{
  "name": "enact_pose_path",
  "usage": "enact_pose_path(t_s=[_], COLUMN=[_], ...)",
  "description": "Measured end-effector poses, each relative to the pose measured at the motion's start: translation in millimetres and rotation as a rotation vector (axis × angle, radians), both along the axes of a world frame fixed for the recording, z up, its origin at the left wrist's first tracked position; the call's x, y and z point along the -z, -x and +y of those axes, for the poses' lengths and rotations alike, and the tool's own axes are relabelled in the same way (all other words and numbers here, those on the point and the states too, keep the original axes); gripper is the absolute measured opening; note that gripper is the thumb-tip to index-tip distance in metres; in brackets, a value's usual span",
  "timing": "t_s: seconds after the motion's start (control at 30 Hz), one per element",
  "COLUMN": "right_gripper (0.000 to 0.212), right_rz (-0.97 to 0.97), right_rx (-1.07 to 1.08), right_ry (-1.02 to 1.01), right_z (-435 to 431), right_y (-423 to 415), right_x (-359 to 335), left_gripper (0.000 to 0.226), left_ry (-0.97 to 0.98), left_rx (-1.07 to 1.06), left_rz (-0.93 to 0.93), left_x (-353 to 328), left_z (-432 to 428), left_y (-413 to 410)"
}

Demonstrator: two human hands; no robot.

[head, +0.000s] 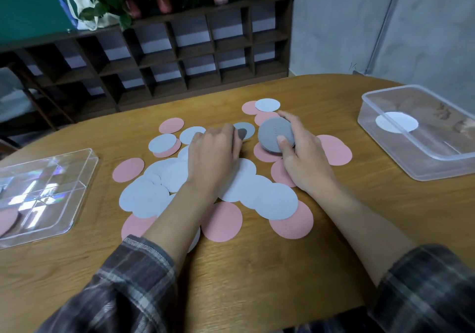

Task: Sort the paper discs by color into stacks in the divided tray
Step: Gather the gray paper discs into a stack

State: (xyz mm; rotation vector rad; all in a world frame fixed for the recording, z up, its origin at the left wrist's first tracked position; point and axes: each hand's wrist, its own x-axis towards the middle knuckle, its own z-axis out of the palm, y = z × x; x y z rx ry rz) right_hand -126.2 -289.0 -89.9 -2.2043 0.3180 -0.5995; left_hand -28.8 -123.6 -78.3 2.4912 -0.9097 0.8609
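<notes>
Wooden table (pixel 257 268) before a dark cubby shelf (pixel 180 57) carries scattered pink and pale blue paper discs (pixel 226 220), between the divided tray (pixel 84 178) at left and a clear tub (pixel 437 163). Left grip (pixel 213 152) rests relaxed on them; right grip (pixel 300 157) clasps a grey disc stack (pixel 272 132).

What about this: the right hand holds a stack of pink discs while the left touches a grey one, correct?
Not quite: in the head view the right hand holds a stack of grey discs, not pink. The left hand does touch a grey disc.
</notes>
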Motion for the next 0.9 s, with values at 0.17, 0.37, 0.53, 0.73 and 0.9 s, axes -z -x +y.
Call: enact_pose_path(t_s=[0.17, 0.37, 0.53, 0.73, 0.9], right_gripper=[0.05, 0.048, 0.043, 0.039, 0.044], right_rz=[-0.026, -0.025, -0.06, -0.062, 0.01], right_rx=[0.013, 0.032, -0.078, -0.159, -0.203], right_ry=[0.01, 0.033, 0.012, 0.01, 0.035], right_z=[-1, -1, 3, 6, 6], right_y=[0, 0, 0, 0, 2], right_x=[-1, 1, -1, 3, 4], left_gripper=[0.023, 0.017, 0.009, 0.038, 0.026], left_ry=[0.184, 0.391, 0.53, 0.536, 0.42], left_rx=[0.116, 0.288, 0.34, 0.297, 0.278], left_rz=[0.117, 0.474, 0.642, 0.688, 0.531], left_x=[9, 9, 11, 13, 16], left_z=[7, 14, 10, 9, 10], left_y=[12, 25, 30, 27, 25])
